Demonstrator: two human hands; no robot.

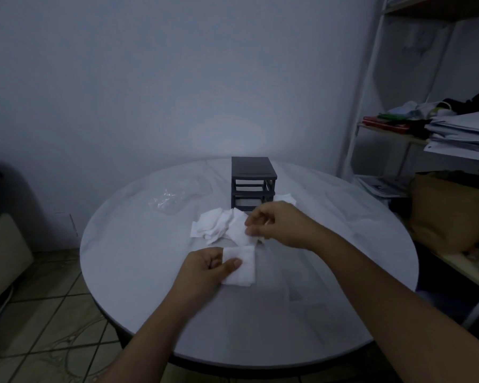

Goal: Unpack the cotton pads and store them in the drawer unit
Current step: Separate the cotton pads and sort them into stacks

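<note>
A small dark drawer unit (253,183) stands at the middle back of the round white table (150,286). Loose white square cotton pads (215,225) lie heaped in front of it. My left hand (205,269) grips a small stack of pads (242,268) between thumb and fingers, low over the table. My right hand (277,225) pinches one pad (239,233) at the right side of the heap. One more pad (286,199) lies to the right of the unit's base. The unit's lower part is partly hidden behind my right hand.
A crumpled clear plastic wrapper (168,201) lies left of the drawer unit. A white shelf rack (426,134) with papers and clothes stands to the right of the table, a brown bag (451,214) below it. Tiled floor lies to the left.
</note>
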